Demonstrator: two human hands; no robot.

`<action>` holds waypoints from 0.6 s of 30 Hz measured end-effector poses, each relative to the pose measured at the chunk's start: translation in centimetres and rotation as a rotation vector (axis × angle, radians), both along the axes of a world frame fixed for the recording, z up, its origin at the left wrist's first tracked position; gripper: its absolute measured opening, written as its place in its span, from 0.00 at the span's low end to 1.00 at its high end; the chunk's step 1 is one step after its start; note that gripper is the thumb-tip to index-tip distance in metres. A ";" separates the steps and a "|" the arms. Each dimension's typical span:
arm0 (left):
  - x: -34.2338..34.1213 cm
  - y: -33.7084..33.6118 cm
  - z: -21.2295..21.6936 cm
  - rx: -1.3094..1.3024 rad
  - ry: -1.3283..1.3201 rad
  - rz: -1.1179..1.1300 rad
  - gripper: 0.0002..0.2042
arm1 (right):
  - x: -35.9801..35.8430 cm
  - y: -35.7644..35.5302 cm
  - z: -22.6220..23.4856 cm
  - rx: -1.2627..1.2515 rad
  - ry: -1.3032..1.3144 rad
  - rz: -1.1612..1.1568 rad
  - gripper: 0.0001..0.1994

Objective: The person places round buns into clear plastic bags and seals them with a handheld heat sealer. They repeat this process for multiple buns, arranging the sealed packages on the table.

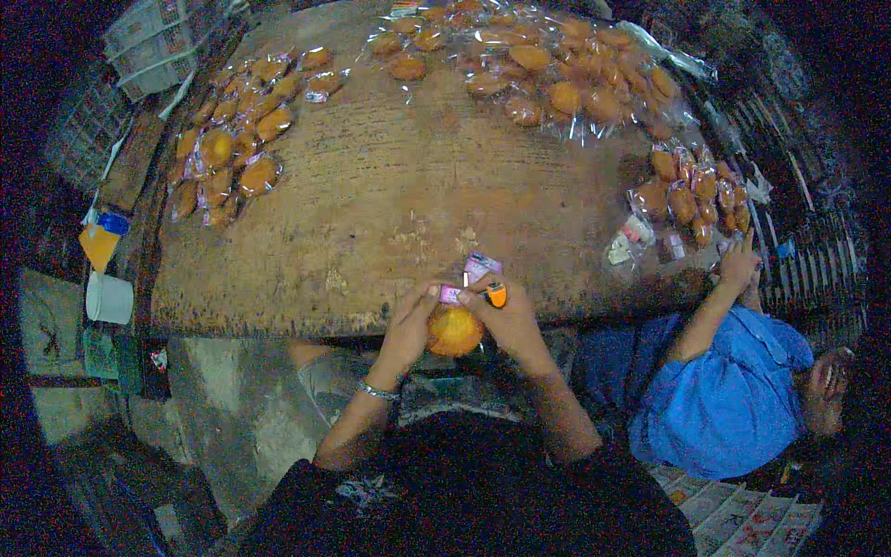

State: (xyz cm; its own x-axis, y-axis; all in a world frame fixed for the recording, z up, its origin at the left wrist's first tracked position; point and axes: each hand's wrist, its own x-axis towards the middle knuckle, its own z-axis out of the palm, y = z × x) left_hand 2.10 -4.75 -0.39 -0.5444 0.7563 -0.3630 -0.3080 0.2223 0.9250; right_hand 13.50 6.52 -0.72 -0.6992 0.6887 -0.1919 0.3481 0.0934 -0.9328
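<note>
At the table's near edge, my left hand pinches the top of a clear plastic bag by a small pink-and-white label. A round golden bun hangs in the bag, just past the edge between my hands. My right hand is closed around a small orange tool, mostly hidden by the fingers; its kind is hard to make out. That hand's fingertips meet the label's right end. Just beyond them, a stack of pink labels lies on the wooden table.
Bagged buns lie in piles at the far left, far right and right edge. A person in a blue shirt sits close on my right, a hand at the table edge. A white tub stands left of the table.
</note>
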 end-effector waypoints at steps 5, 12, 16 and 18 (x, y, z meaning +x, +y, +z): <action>0.5 -0.1 -0.4 0.062 0.516 -0.067 0.11 | 0.3 0.5 -0.8 -0.093 0.049 0.003 0.11; 1.7 0.4 0.8 0.081 1.042 -0.068 0.10 | -1.4 0.6 1.0 -0.742 0.778 -0.786 0.13; 3.3 0.6 2.2 -0.025 1.055 -0.129 0.08 | -2.7 -2.2 0.8 -0.002 0.504 -0.560 0.19; 3.9 0.8 2.5 -0.004 1.128 -0.149 0.08 | -2.4 -2.2 0.0 -0.148 0.530 -0.559 0.19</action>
State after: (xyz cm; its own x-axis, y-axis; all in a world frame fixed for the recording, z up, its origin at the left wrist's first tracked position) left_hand 6.04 -3.99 2.14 -0.4672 0.8406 0.2742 0.7293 0.1910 0.6570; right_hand 11.11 4.33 -0.68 -0.2803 0.9587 -0.0473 -0.1881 -0.1032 -0.9767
